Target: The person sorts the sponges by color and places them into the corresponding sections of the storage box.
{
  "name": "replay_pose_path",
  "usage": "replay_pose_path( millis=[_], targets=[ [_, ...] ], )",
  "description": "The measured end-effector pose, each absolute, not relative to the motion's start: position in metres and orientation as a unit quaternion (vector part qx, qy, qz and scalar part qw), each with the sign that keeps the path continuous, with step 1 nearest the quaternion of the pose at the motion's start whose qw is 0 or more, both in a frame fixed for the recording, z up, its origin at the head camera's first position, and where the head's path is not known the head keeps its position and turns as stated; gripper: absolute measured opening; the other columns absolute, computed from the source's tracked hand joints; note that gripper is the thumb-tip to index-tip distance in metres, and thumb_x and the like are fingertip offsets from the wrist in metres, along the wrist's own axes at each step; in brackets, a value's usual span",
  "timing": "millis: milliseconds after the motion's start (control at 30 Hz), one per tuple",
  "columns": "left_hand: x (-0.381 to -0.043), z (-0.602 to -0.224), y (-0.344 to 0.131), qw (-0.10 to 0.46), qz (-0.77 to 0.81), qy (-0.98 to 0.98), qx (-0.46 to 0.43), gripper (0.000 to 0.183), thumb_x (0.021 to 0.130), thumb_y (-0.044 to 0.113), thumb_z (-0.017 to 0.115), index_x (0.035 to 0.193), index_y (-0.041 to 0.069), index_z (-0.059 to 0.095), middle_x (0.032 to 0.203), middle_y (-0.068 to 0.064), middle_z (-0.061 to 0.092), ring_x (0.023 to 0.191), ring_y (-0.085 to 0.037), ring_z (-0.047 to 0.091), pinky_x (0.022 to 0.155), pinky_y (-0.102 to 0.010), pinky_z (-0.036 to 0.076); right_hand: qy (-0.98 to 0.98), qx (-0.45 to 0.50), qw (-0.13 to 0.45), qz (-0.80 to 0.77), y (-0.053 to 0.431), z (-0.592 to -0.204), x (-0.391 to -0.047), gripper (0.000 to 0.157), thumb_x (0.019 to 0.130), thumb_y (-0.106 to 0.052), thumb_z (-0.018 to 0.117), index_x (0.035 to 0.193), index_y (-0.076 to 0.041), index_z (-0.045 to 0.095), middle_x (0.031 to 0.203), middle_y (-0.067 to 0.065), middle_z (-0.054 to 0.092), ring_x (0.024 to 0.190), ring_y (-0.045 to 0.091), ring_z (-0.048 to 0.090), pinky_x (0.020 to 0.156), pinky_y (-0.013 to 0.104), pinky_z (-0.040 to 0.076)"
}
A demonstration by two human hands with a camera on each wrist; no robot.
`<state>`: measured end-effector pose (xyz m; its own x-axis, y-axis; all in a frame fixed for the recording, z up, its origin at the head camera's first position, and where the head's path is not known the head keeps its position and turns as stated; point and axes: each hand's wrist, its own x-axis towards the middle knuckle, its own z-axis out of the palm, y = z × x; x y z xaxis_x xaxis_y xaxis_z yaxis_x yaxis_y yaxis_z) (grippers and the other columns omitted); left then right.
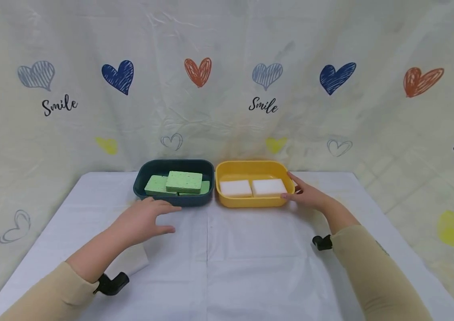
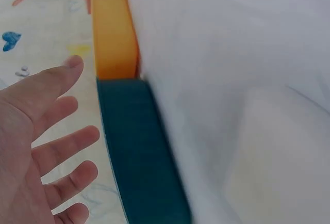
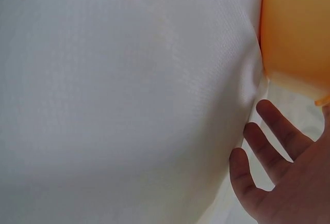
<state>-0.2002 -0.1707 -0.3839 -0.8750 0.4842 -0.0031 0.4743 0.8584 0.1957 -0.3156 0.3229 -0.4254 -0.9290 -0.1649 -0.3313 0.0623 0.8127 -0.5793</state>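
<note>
A dark teal container (image 1: 195,200) holds several green sponges (image 1: 184,182). Side by side with it, a yellow container (image 1: 251,202) holds two white sponges (image 1: 268,187). My left hand (image 1: 144,221) hovers in front of the teal container, its fingers spread with nothing in them; the left wrist view shows the same spread fingers (image 2: 66,144). My right hand (image 1: 308,195) touches the right end of the yellow container, thumb near the front corner and index finger along the side rim. In the right wrist view, three fingers (image 3: 281,131) extend outward below the container's wall, holding nothing.
A white block-like object (image 1: 130,261) lies on the table under my left forearm, partly hidden. Behind the containers, a pale sheet (image 1: 227,120) printed with hearts hangs along the table's far edge. White cloth (image 1: 243,263) covers the table.
</note>
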Motion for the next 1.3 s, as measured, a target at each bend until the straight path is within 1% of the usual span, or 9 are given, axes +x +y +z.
replay_pose_path(
  millis=[167,367,567,700,833,967,1167,1300],
  targets=[
    [-0.177,-0.392,-0.200,0.044,0.098,0.969,0.223,0.055,0.081,0.045,0.080,0.130,0.024,0.067,0.123,-0.001,0.067,0.116,-0.031,0.060,0.096,-0.055,0.047,0.934,-0.022,0.187,-0.304,0.324,-0.428,-0.315,0.116,0.075,-0.076,0.066,0.159,-0.037,-0.003,0.135,0.023,0.043,0.116,0.037,0.045,0.102,0.058,0.042],
    [-0.154,-0.406,-0.229,0.071,0.116,0.972,0.191,0.058,0.077,0.049,0.081,0.129,0.024,0.068,0.122,0.001,0.068,0.113,-0.032,0.060,0.093,-0.054,0.048,0.933,-0.020,0.187,-0.306,0.325,-0.430,-0.316,0.117,0.073,-0.077,0.066,0.159,-0.037,-0.003,0.135,0.023,0.044,0.115,0.037,0.045,0.101,0.058,0.042],
    [-0.141,-0.426,-0.254,0.075,0.113,0.971,0.195,0.064,0.074,0.055,0.080,0.130,0.026,0.067,0.121,0.004,0.067,0.109,-0.028,0.060,0.089,-0.051,0.049,0.933,-0.021,0.188,-0.307,0.326,-0.431,-0.316,0.116,0.074,-0.077,0.066,0.159,-0.037,-0.003,0.133,0.022,0.045,0.114,0.036,0.046,0.100,0.056,0.043],
    [-0.135,-0.430,-0.261,0.083,0.109,0.970,0.202,0.068,0.072,0.060,0.080,0.130,0.028,0.066,0.120,0.005,0.066,0.106,-0.026,0.059,0.085,-0.048,0.049,0.932,-0.020,0.188,-0.307,0.326,-0.430,-0.315,0.115,0.075,-0.076,0.066,0.159,-0.037,-0.003,0.132,0.021,0.046,0.113,0.035,0.047,0.098,0.055,0.045],
    [-0.130,-0.431,-0.264,0.076,0.111,0.966,0.222,0.068,0.070,0.056,0.082,0.130,0.027,0.067,0.118,0.005,0.066,0.102,-0.026,0.058,0.081,-0.045,0.049,0.931,-0.020,0.189,-0.311,0.326,-0.429,-0.315,0.114,0.076,-0.075,0.066,0.159,-0.038,-0.003,0.131,0.021,0.046,0.113,0.035,0.047,0.097,0.054,0.045],
    [-0.127,-0.435,-0.268,0.066,0.106,0.964,0.234,0.069,0.069,0.052,0.085,0.130,0.026,0.067,0.116,0.004,0.065,0.101,-0.026,0.058,0.080,-0.046,0.048,0.931,-0.020,0.189,-0.311,0.326,-0.430,-0.315,0.114,0.076,-0.075,0.065,0.159,-0.038,-0.003,0.133,0.021,0.045,0.113,0.035,0.047,0.098,0.055,0.045],
    [-0.122,-0.440,-0.277,0.062,0.098,0.967,0.228,0.074,0.066,0.050,0.087,0.132,0.026,0.065,0.114,0.005,0.064,0.099,-0.023,0.058,0.080,-0.044,0.048,0.934,-0.021,0.185,-0.306,0.324,-0.429,-0.315,0.114,0.076,-0.076,0.065,0.159,-0.038,-0.003,0.133,0.021,0.045,0.113,0.036,0.047,0.099,0.056,0.044],
    [-0.121,-0.440,-0.280,0.070,0.105,0.967,0.221,0.072,0.067,0.049,0.087,0.133,0.027,0.064,0.113,0.006,0.064,0.100,-0.023,0.058,0.081,-0.044,0.048,0.935,-0.018,0.184,-0.303,0.322,-0.428,-0.315,0.114,0.075,-0.077,0.064,0.159,-0.039,-0.003,0.133,0.021,0.044,0.113,0.036,0.046,0.098,0.056,0.044]
  ],
)
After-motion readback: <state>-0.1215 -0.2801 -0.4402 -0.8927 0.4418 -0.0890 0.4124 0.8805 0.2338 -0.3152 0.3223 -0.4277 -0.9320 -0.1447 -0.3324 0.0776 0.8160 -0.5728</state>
